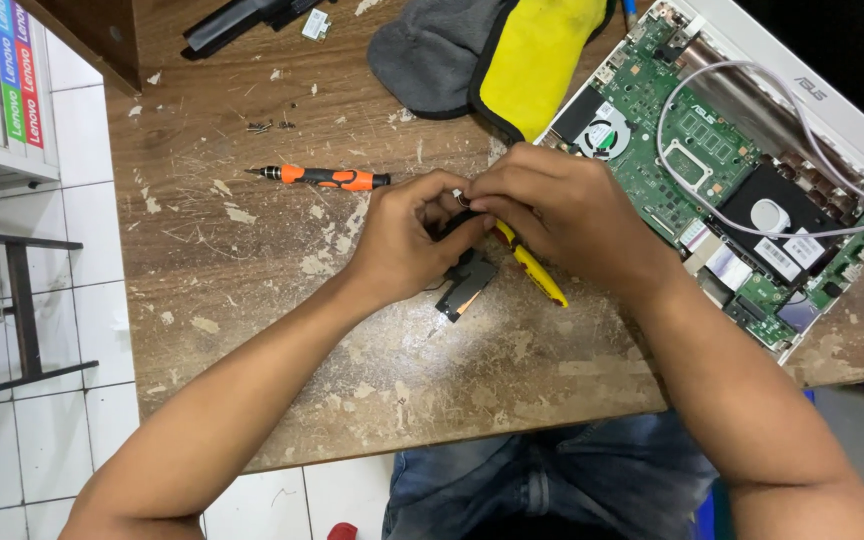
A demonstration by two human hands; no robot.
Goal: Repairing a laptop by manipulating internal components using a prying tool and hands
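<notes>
Left hand [402, 240]: bare, fingers curled inward, fingertips pinched together beside the right hand.
Right hand [562, 215]: bare, knuckles up, fingers closed in a pinch.
Hand contact: fingertips touching.
Forearms: both bare, converging from lower frame edge.

I hold a small black part [464, 283] over the worn wooden counter [252, 260], my left hand [407, 240] and right hand [562, 205] pinched together on it. A yellow-handled tool [537, 272] sticks out under my right hand. An orange and black screwdriver [324, 178] lies just beside my left hand. An opened laptop [732, 180] with its green board bare sits to the right, a grey and yellow cloth [502, 50] above.
</notes>
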